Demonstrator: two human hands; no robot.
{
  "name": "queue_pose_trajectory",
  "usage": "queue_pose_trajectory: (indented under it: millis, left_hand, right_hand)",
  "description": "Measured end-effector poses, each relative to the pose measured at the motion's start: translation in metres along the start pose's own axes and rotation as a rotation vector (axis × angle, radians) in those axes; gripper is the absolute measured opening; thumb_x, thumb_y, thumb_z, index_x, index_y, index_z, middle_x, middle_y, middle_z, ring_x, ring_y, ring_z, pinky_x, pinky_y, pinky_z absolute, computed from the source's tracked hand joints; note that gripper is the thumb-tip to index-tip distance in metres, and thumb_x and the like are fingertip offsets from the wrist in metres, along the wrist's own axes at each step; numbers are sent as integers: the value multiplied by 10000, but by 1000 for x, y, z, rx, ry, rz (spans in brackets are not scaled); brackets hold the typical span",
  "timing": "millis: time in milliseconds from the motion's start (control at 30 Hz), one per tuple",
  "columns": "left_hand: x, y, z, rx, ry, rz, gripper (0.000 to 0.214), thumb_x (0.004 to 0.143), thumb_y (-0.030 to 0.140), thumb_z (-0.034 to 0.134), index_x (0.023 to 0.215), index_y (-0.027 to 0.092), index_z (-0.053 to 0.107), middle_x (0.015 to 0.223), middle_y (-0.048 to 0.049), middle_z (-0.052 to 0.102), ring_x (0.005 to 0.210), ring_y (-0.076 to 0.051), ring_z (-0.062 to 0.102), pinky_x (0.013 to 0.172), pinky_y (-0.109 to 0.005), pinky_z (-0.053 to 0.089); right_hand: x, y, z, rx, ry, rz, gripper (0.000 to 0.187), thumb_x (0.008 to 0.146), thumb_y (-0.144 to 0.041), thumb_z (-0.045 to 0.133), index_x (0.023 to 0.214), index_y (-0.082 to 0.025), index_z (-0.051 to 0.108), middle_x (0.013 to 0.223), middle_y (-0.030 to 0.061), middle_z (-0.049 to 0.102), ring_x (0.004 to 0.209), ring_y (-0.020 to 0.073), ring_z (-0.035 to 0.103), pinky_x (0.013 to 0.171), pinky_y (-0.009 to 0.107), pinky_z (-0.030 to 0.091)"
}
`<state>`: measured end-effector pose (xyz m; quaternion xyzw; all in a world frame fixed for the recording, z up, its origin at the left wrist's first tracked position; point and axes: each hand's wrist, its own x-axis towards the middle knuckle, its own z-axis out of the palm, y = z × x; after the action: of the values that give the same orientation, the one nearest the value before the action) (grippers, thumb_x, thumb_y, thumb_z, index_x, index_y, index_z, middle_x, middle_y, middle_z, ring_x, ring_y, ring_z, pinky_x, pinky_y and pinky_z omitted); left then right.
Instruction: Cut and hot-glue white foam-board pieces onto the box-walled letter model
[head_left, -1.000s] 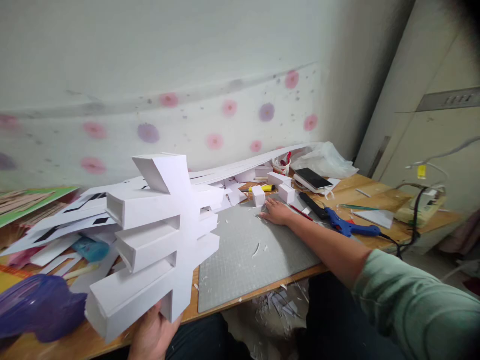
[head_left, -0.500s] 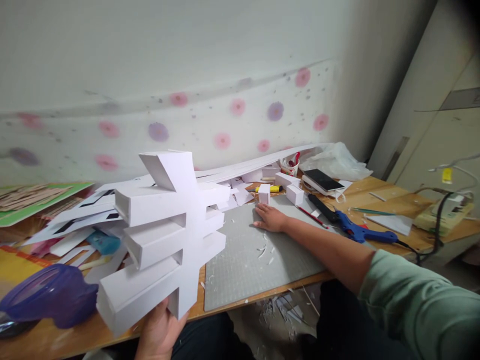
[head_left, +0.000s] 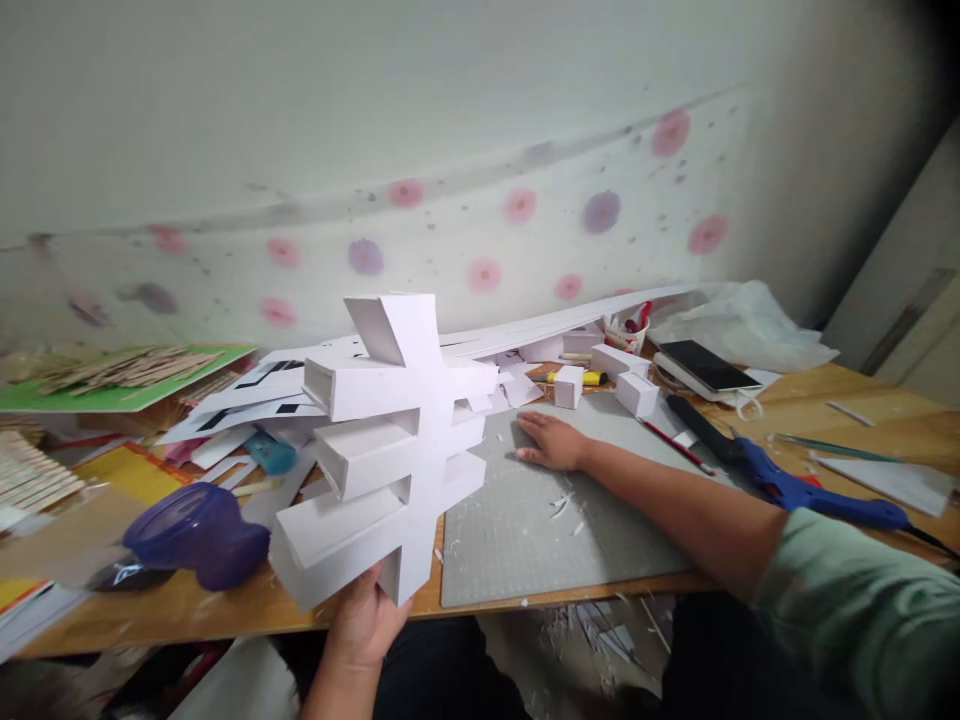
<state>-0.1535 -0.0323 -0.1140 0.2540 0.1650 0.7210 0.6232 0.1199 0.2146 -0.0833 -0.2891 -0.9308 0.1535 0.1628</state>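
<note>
"Fingers first: how does the left look?"

"The left hand [head_left: 367, 615] has its fingers wrapped around the lower end of the white card model [head_left: 427, 450], holding it upright at the near edge of the counter [head_left: 795, 410], box-like arms jutting from both sides!"

"And the right?"

"Right hand [head_left: 551, 440] palm down on the grey cutting mat [head_left: 510, 550], fingers loosely spread, no grip on anything visible; what's beneath the palm, I cannot tell. Paper scraps [head_left: 561, 503] lie just nearer the body!"

"Further out?"

"A small white box [head_left: 568, 388] near those fingertips, a second box [head_left: 636, 394] right of it, a yellow utility knife [head_left: 592, 378] behind, then a red pencil [head_left: 694, 459] and the blue glue gun [head_left: 769, 470]!"

"Which step is this?"

"Steadying the model, I'd judge, while the free hand works at the mat; neither box is gripped!"

"And the next move calls for?"

"A light left hold, I'd say, so the card doesn't buckle, and right fingers clear of the knife"
</note>
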Motion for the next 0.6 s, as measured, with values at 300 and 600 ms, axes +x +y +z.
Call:
queue_pose_trajectory:
  millis: [300, 600]
  left_hand:
    - [4, -3, 28, -12, -50, 87, 537, 740, 169, 737, 1205, 394, 593, 1085, 17, 721, 993, -213, 683, 836, -310, 575]
    - [5, -1, 25, -57, -32, 71, 460, 744, 189, 738, 1158, 358, 629, 1085, 10, 723, 962, -188, 692, 852, -295, 563]
  right_hand:
    - [36, -25, 6, 84, -120, -134, 733, 872, -571, 465, 1426, -98, 382, 1500, 199, 317, 1383, 355, 282, 1111, 526, 253]
    - [-60, -60, -18, 276, -381, -411, 695, 863, -534, 530, 1454, -219, 343, 1508, 66, 341, 1402, 251, 267, 1150, 431, 220]
